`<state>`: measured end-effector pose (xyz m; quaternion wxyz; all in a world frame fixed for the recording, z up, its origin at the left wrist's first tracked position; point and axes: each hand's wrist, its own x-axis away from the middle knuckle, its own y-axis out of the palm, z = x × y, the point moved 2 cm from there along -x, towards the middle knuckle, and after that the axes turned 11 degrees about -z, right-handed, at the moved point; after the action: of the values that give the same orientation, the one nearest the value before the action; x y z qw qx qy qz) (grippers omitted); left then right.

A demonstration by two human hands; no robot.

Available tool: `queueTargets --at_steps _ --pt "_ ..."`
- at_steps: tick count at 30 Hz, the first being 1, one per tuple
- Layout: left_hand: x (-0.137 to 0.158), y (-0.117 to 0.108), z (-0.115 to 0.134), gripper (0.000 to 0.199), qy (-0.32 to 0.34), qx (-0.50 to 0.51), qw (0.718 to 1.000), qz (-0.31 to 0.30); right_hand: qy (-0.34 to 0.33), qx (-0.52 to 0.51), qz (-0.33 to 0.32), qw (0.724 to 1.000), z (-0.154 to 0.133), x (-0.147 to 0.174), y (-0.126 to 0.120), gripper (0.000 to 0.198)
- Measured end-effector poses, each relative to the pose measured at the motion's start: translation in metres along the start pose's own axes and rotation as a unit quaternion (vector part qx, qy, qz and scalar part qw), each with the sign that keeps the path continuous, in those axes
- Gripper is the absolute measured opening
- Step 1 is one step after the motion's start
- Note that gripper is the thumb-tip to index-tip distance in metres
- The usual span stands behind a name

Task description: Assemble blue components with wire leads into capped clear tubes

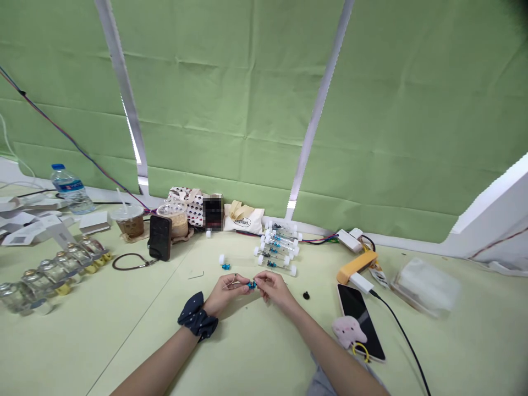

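A green sheet [247, 99] hangs along the far side; the pale bench [289, 352] spreads out in front of it; a slanting row of glass jars [51, 272] stands at the left, with a water bottle [72, 190] beyond it near the far edge; at the right lie a blurred clear container [427, 286] and, nearer, a dark-screened phone [358, 311] with a pink plush charm [348, 331] over its left edge; at the far middle, white-capped clear tubes [277, 253] lie heaped, some with blue pieces inside; the left hand [226, 291], a dark scrunchie [198, 317] on its wrist, and the right hand [273, 285] meet just nearer than the tubes; a thin L-shaped rod [197, 275] lies left of the hands, a black knob-like piece [306, 295] right of them; the small blue part [252, 285] sits between the two hands' fingertips, above the bench, each grip pinched together on it; its finer detail is too small to tell.
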<state>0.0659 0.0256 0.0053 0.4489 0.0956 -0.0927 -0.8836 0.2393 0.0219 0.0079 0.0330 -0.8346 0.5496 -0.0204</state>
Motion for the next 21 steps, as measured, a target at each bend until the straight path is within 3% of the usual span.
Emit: queueTargets --at_steps 5,12,21 --pt "0.0006 0.0027 0.0010 0.023 -0.005 -0.012 1.000 -0.008 0.034 0.000 -0.005 0.999 -0.0021 0.0006 0.0013 0.045" --pt "0.0007 -0.0001 0.0042 0.022 0.014 0.008 0.999 0.037 0.006 -0.018 -0.054 0.998 -0.0049 0.0046 0.0040 0.040" --pt "0.0014 0.0031 0.0045 0.020 0.000 0.025 0.999 -0.021 -0.022 -0.037 0.004 0.999 -0.0039 0.0011 0.0017 0.040"
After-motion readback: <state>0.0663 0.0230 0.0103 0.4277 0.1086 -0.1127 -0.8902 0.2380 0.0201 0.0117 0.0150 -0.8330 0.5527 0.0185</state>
